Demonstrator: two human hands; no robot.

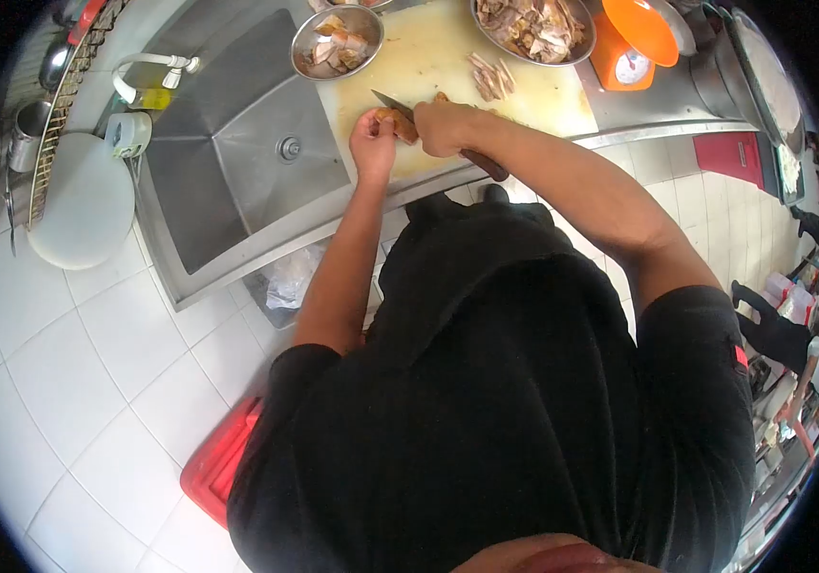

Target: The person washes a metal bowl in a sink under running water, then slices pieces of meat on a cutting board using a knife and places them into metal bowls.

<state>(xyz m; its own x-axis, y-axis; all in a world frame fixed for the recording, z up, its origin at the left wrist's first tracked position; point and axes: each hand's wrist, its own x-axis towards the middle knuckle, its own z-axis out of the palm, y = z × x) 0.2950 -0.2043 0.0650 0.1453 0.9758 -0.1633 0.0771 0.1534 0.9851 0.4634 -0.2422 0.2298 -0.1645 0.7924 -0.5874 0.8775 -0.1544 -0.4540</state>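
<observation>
My left hand [372, 145] pinches a browned piece of cooked meat [399, 124] at the front left part of the yellowish cutting board [557, 113]. In my right hand [441, 130] is a knife [486, 164]. Its blade points to the upper left, close beside the meat, and its dark handle sticks out below my wrist. Whether the edge touches the meat I cannot tell. Several thin bones [492, 76] lie farther back on the board. Behind my left hand stands a metal bowl [300, 59] with cut meat, and at the back right a larger bowl [588, 46] holds meat scraps.
A steel sink [228, 153] with a white faucet [156, 69] adjoins the board on the left. An orange scale [619, 69] stands at the right, near a large pot [715, 81]. A white round board [85, 215] leans at far left. Another person [772, 329] is at far right.
</observation>
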